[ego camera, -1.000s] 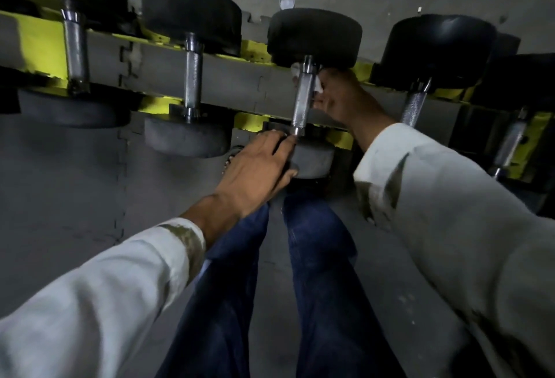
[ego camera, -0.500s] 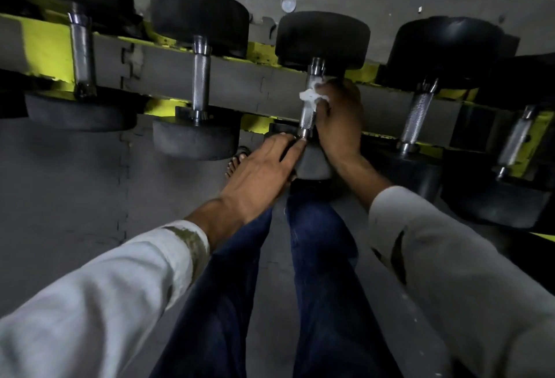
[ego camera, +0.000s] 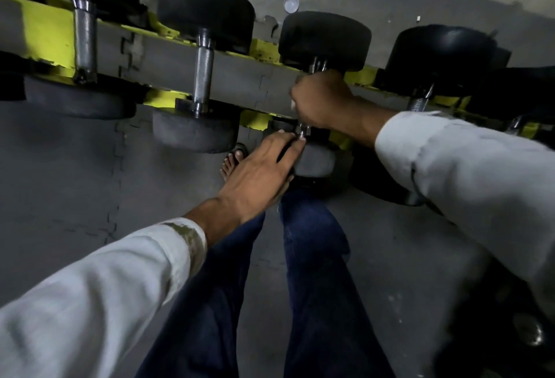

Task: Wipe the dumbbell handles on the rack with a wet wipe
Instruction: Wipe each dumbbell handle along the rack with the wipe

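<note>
Several black dumbbells lie across a yellow and grey rack (ego camera: 45, 29). My right hand (ego camera: 322, 99) is wrapped around the steel handle of the third dumbbell (ego camera: 326, 36), hiding most of the handle; only a sliver of the white wet wipe (ego camera: 292, 104) shows at the left edge of my fist. My left hand (ego camera: 261, 167) rests with straight fingers on the near head of that dumbbell (ego camera: 316, 162), fingertips beside the handle's lower end. To the left stand two bare knurled handles (ego camera: 203, 75), (ego camera: 85, 35).
Another dumbbell (ego camera: 444, 56) lies to the right, partly behind my right sleeve, with more dark weights beyond it. Grey floor mats (ego camera: 60, 197) lie below the rack. My legs in blue jeans and a sandalled foot (ego camera: 232, 158) are under my hands.
My right hand has closed fully around the handle and slid down it; the wipe, plainly showing before, is now almost hidden in the fist. My left hand has stayed on the dumbbell's head.
</note>
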`<state>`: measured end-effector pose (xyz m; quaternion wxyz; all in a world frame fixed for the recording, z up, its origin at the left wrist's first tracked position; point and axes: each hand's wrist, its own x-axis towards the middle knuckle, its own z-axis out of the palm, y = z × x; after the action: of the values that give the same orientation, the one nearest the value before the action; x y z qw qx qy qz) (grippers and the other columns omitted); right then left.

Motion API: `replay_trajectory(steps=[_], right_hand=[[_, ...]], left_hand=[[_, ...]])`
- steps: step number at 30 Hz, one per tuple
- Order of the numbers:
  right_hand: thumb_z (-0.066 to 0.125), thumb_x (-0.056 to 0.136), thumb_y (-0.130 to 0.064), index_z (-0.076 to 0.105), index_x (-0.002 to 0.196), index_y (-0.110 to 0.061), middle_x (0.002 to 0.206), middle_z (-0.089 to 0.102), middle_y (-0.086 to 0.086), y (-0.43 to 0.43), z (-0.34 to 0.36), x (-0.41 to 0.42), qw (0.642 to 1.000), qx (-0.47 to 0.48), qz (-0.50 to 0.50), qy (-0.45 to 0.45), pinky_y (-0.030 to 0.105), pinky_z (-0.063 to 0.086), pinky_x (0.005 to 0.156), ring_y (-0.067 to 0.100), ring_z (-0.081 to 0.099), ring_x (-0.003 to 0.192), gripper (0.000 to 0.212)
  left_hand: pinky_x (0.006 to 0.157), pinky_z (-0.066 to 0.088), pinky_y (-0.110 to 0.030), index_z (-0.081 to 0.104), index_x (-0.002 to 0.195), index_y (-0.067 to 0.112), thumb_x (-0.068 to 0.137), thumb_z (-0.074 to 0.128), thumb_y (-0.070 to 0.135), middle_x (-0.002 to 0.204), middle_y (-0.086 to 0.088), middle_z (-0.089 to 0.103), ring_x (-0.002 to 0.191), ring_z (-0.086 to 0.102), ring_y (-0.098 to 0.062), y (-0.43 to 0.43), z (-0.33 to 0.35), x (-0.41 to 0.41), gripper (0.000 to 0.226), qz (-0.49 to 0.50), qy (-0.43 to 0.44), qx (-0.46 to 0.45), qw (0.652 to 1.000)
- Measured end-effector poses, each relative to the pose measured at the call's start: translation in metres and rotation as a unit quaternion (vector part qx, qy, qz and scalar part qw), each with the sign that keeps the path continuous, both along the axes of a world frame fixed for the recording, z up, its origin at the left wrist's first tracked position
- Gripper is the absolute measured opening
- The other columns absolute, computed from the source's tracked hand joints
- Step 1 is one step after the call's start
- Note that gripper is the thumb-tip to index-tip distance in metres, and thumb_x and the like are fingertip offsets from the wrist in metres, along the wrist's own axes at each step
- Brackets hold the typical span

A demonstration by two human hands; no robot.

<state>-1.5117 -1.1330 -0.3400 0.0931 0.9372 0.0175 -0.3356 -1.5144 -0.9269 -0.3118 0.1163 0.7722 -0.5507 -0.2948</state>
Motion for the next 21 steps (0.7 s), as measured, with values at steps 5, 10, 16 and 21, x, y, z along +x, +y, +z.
replay_trajectory(steps=[5, 10, 16, 21], right_hand=[[0.05, 0.1, -0.017, 0.068, 0.116, -0.008, 0.108, 0.064, 0.011, 0.024, 0.007, 0.026, 0.961, 0.11, -0.002, 0.252, 0.037, 0.048, 0.078, 0.032, 0.061, 0.096, 0.026], [0.057, 0.089, -0.016, 0.075, 0.106, -0.022, 0.104, 0.074, 0.005, -0.011, 0.01, 0.002, 0.961, 0.244, -0.046, 0.123, 0.034, 0.055, 0.076, 0.028, 0.067, 0.095, 0.026], [0.048, 0.093, -0.026, 0.067, 0.11, -0.021, 0.113, 0.054, 0.007, -0.016, 0.0, -0.073, 0.936, 0.325, -0.122, -0.058, 0.036, 0.049, 0.075, 0.029, 0.056, 0.1, 0.026], [0.059, 0.085, -0.021, 0.064, 0.102, -0.022, 0.107, 0.069, 0.004, -0.004, -0.019, -0.09, 0.872, 0.333, -0.33, -0.141, 0.04, 0.052, 0.08, 0.03, 0.065, 0.098, 0.018]], left_hand=[[0.124, 0.014, -0.037, 0.032, 0.158, 0.003, 0.092, 0.069, 0.018, 0.159, -0.023, 0.034, 0.15, 0.028, -0.039, 0.009, 0.007, -0.004, 0.078, -0.01, -0.002, 0.007, 1.0], [0.126, 0.013, -0.037, 0.031, 0.158, 0.002, 0.091, 0.07, 0.018, 0.16, -0.024, 0.032, 0.15, 0.028, -0.039, 0.012, 0.011, -0.006, 0.079, -0.006, -0.002, 0.006, 1.0], [0.127, 0.013, -0.038, 0.034, 0.157, 0.0, 0.09, 0.069, 0.017, 0.158, -0.026, 0.035, 0.149, 0.029, -0.04, 0.01, 0.007, -0.008, 0.077, 0.001, 0.003, -0.001, 1.0], [0.127, 0.021, -0.041, 0.036, 0.155, -0.001, 0.091, 0.069, 0.017, 0.157, -0.025, 0.037, 0.148, 0.031, -0.041, 0.009, 0.004, -0.006, 0.074, 0.0, 0.002, -0.005, 1.0]])
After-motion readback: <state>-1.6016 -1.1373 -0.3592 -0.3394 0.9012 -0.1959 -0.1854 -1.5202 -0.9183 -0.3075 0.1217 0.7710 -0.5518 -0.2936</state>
